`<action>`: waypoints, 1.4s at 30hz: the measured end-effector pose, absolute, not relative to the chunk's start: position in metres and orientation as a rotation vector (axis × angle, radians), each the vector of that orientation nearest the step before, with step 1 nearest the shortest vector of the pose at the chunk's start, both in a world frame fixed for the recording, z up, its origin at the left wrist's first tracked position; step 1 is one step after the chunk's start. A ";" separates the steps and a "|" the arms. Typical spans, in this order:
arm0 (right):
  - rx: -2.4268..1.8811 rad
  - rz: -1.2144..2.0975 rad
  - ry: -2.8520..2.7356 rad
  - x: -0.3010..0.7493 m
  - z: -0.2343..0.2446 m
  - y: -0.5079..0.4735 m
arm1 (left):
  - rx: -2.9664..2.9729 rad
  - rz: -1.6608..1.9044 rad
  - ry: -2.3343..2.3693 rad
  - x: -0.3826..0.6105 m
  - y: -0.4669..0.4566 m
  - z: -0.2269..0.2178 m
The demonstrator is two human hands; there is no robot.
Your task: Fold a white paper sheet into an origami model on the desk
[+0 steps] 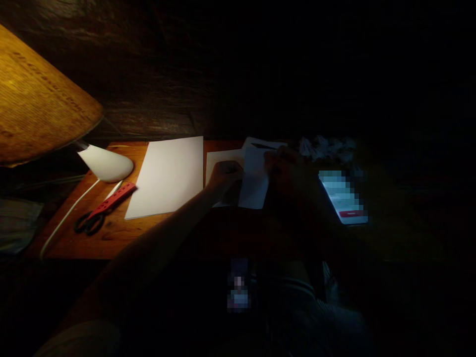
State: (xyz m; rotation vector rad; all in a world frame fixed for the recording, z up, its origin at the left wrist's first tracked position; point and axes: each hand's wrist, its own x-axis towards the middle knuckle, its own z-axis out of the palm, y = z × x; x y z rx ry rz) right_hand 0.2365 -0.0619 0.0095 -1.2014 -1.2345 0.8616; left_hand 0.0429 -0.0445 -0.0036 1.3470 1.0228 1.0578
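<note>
A sheet of white paper (255, 178) is the centre of things here, held over the wooden worktop (111, 240) by both hands. The right hand (282, 171), deep in shadow, seems to have its grip pressed together on the sheet's upper part, though the dark makes that uncertain. The left hand (225, 178) lies just left of the sheet, over a second paper (223, 161); whether that grip is pinching, I cannot tell.

Further left of the held sheet lies a large blank sheet (165, 176), probably kept flat and clear of the hands. Beyond it are black-handled scissors (89, 223) under a red strip (115, 194) and a white desk lamp (106, 166), likely aimed low to light the paper. To the sheet's right, a phone (342, 198) glows — its screen blurred — near crumpled paper (327, 148).
</note>
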 end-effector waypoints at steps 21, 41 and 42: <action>-1.375 1.122 -1.336 0.228 0.041 -0.084 | 1.307 1.192 1.079 0.040 -0.044 -0.002; -1.618 1.088 -1.435 0.219 0.053 -0.092 | 1.163 1.287 1.064 0.042 -0.041 -0.002; -1.666 1.060 -1.435 0.218 0.061 -0.096 | 1.171 1.286 1.067 0.042 -0.041 -0.002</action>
